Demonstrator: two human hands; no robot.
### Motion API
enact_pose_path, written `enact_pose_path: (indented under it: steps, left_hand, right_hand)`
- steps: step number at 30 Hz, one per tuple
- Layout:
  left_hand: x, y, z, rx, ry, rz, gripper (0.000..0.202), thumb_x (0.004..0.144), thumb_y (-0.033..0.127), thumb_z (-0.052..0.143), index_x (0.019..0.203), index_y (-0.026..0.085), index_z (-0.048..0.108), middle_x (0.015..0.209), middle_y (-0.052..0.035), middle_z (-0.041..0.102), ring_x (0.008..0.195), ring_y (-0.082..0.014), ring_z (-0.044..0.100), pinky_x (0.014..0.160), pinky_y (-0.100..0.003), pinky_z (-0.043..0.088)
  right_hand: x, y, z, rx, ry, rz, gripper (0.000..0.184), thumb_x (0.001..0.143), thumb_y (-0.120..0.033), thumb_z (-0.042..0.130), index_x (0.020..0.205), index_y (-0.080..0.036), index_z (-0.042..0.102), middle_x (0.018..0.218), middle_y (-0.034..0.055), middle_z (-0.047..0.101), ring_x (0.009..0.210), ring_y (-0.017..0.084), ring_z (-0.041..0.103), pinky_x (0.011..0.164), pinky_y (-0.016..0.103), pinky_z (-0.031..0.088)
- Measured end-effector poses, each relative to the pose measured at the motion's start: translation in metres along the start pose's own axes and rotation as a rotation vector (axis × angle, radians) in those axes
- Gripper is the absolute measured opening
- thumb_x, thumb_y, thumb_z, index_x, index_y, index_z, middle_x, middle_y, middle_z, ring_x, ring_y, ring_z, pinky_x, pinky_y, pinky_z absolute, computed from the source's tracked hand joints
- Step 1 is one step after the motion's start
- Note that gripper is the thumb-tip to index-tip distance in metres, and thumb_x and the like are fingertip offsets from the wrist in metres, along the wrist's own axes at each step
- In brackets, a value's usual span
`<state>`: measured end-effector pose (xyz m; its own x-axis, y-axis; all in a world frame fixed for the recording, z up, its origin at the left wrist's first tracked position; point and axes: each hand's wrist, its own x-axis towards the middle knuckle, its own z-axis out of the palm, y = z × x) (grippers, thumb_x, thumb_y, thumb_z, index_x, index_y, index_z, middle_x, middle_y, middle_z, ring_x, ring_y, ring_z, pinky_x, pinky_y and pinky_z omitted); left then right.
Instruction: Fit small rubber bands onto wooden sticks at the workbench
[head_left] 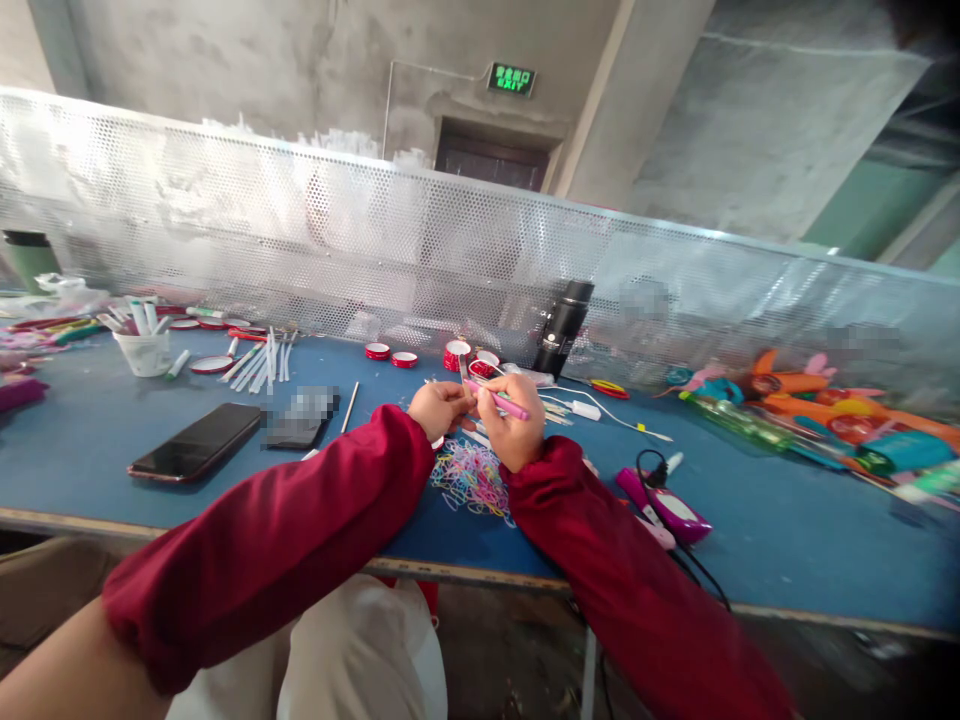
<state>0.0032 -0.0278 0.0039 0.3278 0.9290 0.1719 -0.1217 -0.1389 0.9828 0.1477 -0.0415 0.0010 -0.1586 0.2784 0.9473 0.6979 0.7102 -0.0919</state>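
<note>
Both hands together at mid-table, above the blue table (90, 430).
- Right hand (519, 428): clamped on a pink stick (504, 404), held near-level with its tip pointing toward the left hand.
- Left hand (439, 408): fingers curled at the stick's far end. Can't tell if they grip it or something smaller.
- Loose pile of coloured rubber bands (472, 480) lies on the table just below and between the wrists, nearer the body than the stick.
- Around: black phone (196, 442) well left of the left sleeve, black cylinder (562, 328) upright behind the hands, red-rimmed lids (390, 354) near it, purple device (670, 503) with cable to the right.
</note>
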Motion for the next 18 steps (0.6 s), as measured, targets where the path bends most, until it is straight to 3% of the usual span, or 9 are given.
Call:
enact_pose_path:
  steps: [18]
  left_hand:
    - [-0.0024,0.0023,0.0012,-0.003,0.000,-0.014,0.010,0.080,0.020,0.063,0.073,0.012,0.060,0.065,-0.0005,0.065,0.048,-0.0068,0.059,0.041,-0.016,0.031]
  right_hand:
    - [0.0001,0.0008,0.0017,-0.002,0.028,0.004,0.005,0.084,-0.024,0.056,0.079,-0.023,0.057,0.076,0.0027,0.062,0.077,0.020,0.058,0.072,0.036,0.046]
